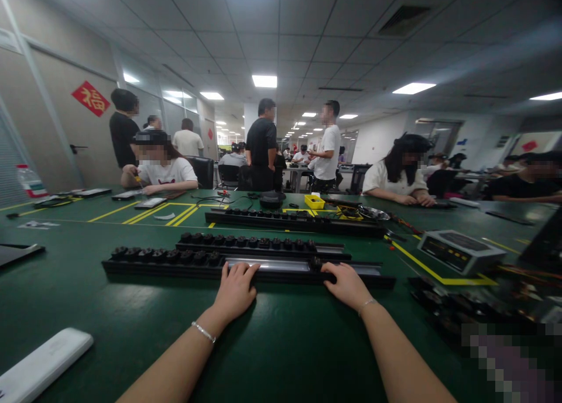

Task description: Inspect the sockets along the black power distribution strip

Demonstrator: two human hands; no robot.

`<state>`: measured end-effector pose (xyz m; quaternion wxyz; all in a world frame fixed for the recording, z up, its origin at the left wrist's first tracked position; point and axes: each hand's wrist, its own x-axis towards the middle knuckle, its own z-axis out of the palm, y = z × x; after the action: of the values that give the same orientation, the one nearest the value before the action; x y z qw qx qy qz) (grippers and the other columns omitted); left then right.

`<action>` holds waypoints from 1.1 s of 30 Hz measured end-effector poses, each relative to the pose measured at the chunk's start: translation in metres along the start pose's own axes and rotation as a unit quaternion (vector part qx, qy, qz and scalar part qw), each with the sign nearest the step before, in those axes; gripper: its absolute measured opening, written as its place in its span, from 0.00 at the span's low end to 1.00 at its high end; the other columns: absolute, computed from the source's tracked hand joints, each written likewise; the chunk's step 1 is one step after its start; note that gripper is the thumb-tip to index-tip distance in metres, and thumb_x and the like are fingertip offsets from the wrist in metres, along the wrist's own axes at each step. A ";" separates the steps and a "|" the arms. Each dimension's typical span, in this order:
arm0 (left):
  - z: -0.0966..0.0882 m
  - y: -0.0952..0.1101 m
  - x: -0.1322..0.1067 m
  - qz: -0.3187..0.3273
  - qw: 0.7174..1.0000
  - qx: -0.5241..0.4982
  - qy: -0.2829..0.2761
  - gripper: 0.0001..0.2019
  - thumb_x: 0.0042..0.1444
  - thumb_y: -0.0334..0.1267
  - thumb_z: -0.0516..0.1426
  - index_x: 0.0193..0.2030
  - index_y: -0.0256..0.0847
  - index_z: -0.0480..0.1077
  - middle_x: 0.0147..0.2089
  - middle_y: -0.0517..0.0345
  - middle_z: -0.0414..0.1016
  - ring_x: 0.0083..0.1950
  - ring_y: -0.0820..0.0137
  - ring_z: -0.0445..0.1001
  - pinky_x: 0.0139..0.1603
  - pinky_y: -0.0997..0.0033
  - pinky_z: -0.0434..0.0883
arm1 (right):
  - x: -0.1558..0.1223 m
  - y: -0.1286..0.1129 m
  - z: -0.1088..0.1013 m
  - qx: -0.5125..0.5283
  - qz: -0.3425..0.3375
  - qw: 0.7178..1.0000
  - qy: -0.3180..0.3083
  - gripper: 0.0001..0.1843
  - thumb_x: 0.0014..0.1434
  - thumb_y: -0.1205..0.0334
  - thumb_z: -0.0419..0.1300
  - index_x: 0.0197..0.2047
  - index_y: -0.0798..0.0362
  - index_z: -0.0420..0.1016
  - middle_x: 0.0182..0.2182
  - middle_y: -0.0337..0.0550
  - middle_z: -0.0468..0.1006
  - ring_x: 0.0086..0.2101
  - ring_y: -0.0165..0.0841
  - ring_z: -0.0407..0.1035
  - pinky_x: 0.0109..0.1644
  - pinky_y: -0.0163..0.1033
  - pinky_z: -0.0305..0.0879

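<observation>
the long black tray mid-frame, probably stiff and best held by its rims, carries black parts along its left half. fingers of the left hand lie half-open on it, those of the right hand curl by a lone part, grip unclear; the yellow bin, right of center, has indistinct contents.

The left hand covers part of the front strip, which partly hides the strip behind it. The left edge crops a white case and a dark panel; dark parts at right blur beyond recognition.
</observation>
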<state>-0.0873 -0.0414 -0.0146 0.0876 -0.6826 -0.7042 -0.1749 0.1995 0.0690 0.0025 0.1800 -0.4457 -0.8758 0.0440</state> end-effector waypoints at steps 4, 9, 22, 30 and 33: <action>-0.001 0.000 0.000 -0.003 1.000 0.008 -0.005 0.27 0.49 0.35 0.50 0.58 0.50 0.57 0.51 0.56 0.65 0.56 0.65 0.60 0.64 0.51 0.38 | 0.000 0.001 0.000 0.005 0.005 1.000 -0.001 0.12 0.49 0.64 0.54 0.40 0.47 0.69 0.39 0.38 0.76 0.42 0.34 0.68 0.59 0.46 0.48; 0.000 0.000 0.000 -0.003 1.000 0.002 0.000 0.26 0.48 0.34 0.50 0.58 0.50 0.58 0.51 0.56 0.66 0.55 0.65 0.60 0.64 0.51 0.38 | 0.000 -0.001 -0.002 0.000 0.007 1.000 0.000 0.11 0.49 0.63 0.54 0.38 0.48 0.69 0.37 0.39 0.76 0.40 0.34 0.69 0.56 0.44 0.52; -0.003 0.002 0.000 -0.009 1.000 0.007 -0.015 0.26 0.49 0.35 0.50 0.58 0.49 0.57 0.52 0.56 0.65 0.56 0.64 0.60 0.64 0.51 0.38 | 0.001 0.001 -0.004 0.003 0.020 1.000 -0.005 0.11 0.49 0.63 0.55 0.38 0.47 0.69 0.38 0.38 0.76 0.41 0.34 0.69 0.59 0.46 0.48; -0.003 0.002 0.000 -0.010 1.000 0.004 -0.014 0.26 0.49 0.34 0.49 0.58 0.49 0.57 0.52 0.55 0.65 0.56 0.64 0.60 0.64 0.51 0.38 | -0.002 0.002 -0.007 0.007 0.021 1.000 -0.011 0.12 0.49 0.63 0.54 0.40 0.46 0.69 0.39 0.37 0.76 0.42 0.34 0.69 0.60 0.50 0.44; -0.002 0.002 0.000 -0.007 1.000 -0.002 -0.010 0.26 0.49 0.34 0.49 0.58 0.49 0.57 0.51 0.56 0.65 0.56 0.64 0.60 0.64 0.50 0.37 | -0.002 0.003 -0.008 0.008 0.027 1.000 -0.013 0.13 0.49 0.62 0.54 0.40 0.45 0.69 0.39 0.36 0.76 0.42 0.33 0.69 0.60 0.51 0.43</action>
<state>-0.0859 -0.0421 -0.0122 0.0783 -0.6792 -0.7097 -0.1700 0.2057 0.0679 0.0087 0.1709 -0.4672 -0.8653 0.0618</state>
